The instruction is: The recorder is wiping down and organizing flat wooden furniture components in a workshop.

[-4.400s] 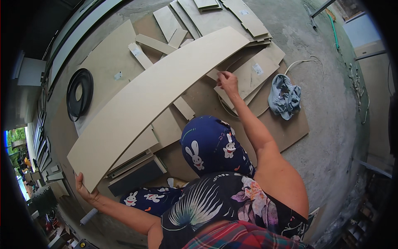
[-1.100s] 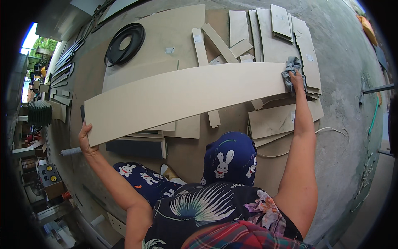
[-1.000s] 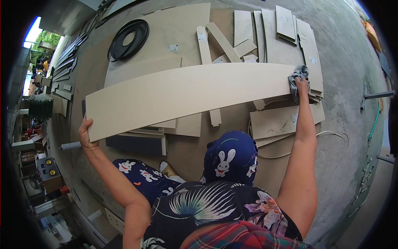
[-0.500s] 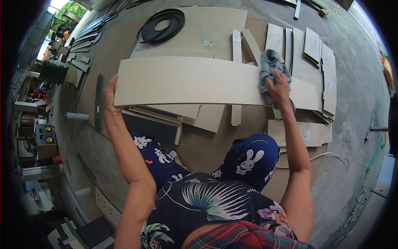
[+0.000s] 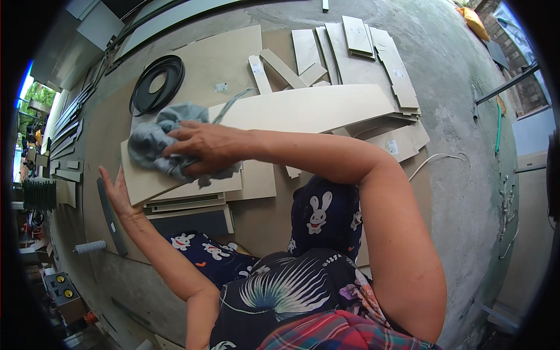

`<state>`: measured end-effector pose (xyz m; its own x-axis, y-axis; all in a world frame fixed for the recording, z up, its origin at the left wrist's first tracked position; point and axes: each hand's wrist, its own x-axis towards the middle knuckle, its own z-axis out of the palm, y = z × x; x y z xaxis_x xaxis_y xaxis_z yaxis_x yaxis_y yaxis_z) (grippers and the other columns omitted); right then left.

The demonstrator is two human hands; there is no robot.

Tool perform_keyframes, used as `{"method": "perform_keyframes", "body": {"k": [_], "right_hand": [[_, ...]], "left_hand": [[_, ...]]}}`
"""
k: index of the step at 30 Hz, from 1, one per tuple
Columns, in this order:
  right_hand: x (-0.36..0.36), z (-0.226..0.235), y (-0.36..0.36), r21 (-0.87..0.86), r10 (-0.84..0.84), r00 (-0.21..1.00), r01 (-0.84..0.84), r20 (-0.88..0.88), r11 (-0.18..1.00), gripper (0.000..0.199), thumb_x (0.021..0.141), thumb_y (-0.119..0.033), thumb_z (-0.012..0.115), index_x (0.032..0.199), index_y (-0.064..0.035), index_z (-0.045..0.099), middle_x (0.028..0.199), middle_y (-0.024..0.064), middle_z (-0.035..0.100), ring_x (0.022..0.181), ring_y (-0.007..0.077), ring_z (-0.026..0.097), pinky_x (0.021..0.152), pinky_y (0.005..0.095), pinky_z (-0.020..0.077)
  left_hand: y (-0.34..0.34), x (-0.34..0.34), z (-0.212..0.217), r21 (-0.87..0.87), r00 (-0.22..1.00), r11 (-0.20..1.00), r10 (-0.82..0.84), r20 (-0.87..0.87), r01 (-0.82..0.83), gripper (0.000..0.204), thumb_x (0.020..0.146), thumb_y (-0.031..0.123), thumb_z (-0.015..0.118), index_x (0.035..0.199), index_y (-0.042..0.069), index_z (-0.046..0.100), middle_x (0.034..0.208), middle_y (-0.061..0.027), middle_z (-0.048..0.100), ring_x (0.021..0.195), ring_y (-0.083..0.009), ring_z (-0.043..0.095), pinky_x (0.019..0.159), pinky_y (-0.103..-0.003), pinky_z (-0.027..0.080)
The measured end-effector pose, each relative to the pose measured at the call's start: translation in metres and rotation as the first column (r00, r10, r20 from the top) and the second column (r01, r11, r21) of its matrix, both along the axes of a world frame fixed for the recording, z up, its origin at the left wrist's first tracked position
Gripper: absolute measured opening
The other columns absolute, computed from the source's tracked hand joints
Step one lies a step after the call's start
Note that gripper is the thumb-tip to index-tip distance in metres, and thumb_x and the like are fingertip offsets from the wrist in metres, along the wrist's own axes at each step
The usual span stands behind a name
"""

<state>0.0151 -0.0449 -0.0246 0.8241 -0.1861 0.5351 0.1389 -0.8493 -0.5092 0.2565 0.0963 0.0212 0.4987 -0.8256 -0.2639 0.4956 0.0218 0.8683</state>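
Note:
A long cream board lies across my front, its left end nearer me than its right. My left hand is at the board's left end, palm against the edge and fingers stretched out and apart. With my right hand I hold a crumpled grey-blue cloth, pressed on the board's face near that left end. A loose strip of the cloth trails off to the right. My right forearm crosses over the board and hides part of its near edge.
A coil of black edging strip lies beyond the board. Several cream panels are stacked at the far right. Near my left knee are more panels and a dark panel. A grey spool and a dark strip lie left.
My right hand has swept the cloth leftward along the board, from its right part to its left end. My left fingers have straightened away from the board. The view has turned.

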Motion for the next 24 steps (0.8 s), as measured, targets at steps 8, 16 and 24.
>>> {"method": "perform_keyframes", "body": {"k": [8, 16, 24], "right_hand": [[-0.221, -0.142, -0.148, 0.411, -0.663, 0.697, 0.707, -0.271, 0.576, 0.049, 0.080, -0.030, 0.064, 0.122, -0.0056, 0.055, 0.117, 0.0170, 0.059, 0.107, 0.0340, 0.056, 0.093, 0.0377, 0.0436], [-0.510, -0.243, -0.060, -0.194, -0.826, -0.327, 0.944, -0.460, -0.266, 0.043, 0.069, -0.029, 0.062, 0.101, -0.0005, 0.062, 0.098, 0.0252, 0.064, 0.094, 0.0415, 0.060, 0.084, 0.0439, 0.0474], [-0.464, -0.190, 0.007, -0.466, -0.438, -0.595, 0.802, -0.673, -0.373, 0.078, 0.074, -0.057, 0.063, 0.135, -0.0110, 0.043, 0.137, 0.0248, 0.039, 0.120, 0.0434, 0.046, 0.097, 0.0538, 0.0369]], "left_hand": [[0.013, 0.001, 0.004, -0.019, 0.997, 0.999, -0.037, 0.060, 0.039, 0.086, 0.087, 0.063, 0.044, 0.135, -0.008, 0.035, 0.126, -0.0153, 0.050, 0.116, -0.0234, 0.048, 0.098, -0.031, 0.036], [0.016, 0.008, 0.004, -0.055, 0.991, 0.995, -0.079, 0.104, 0.085, 0.076, 0.090, 0.053, 0.049, 0.134, -0.008, 0.035, 0.121, -0.0191, 0.053, 0.112, -0.0222, 0.054, 0.094, -0.030, 0.044], [0.013, 0.025, -0.008, 0.012, 0.998, 0.999, 0.036, 0.042, -0.037, 0.051, 0.089, 0.019, 0.059, 0.130, -0.006, 0.041, 0.113, -0.0176, 0.058, 0.104, -0.0207, 0.060, 0.086, -0.028, 0.051]]}}
